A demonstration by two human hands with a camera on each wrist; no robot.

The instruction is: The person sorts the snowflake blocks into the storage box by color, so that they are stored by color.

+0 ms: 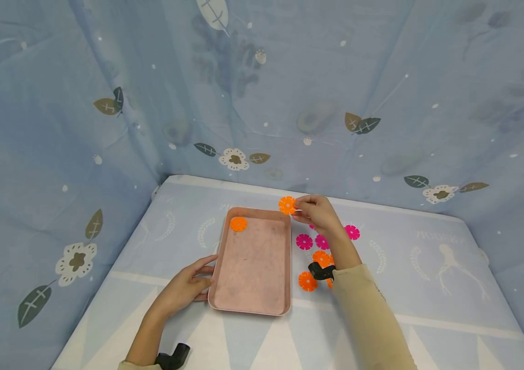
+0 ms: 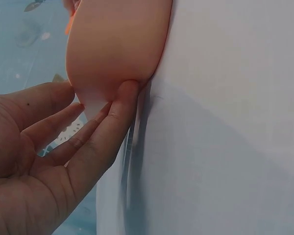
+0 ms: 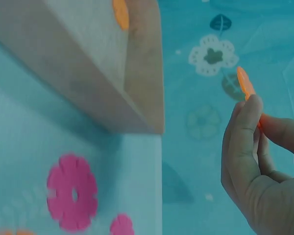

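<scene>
Left hand [image 1: 183, 290] lies on the cloth-covered table [image 1: 428, 288], fingers [image 2: 108, 127] straight and relaxed against the left wall of the pink tray [image 1: 252, 267]; one orange flower disc [image 1: 238, 224] sits in the tray's far left corner; right hand [image 1: 319, 213] pinches a second orange disc [image 1: 287, 205] between thumb and fingertips above the tray's far right corner; pink discs [image 1: 304, 241] and further orange discs [image 1: 307, 281] lie loose on the table right of the tray.

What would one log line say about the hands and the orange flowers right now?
right hand: pinches orange flower over tray's far corner | left hand: fingers on pink tray | tray holds one orange flower piece
</scene>
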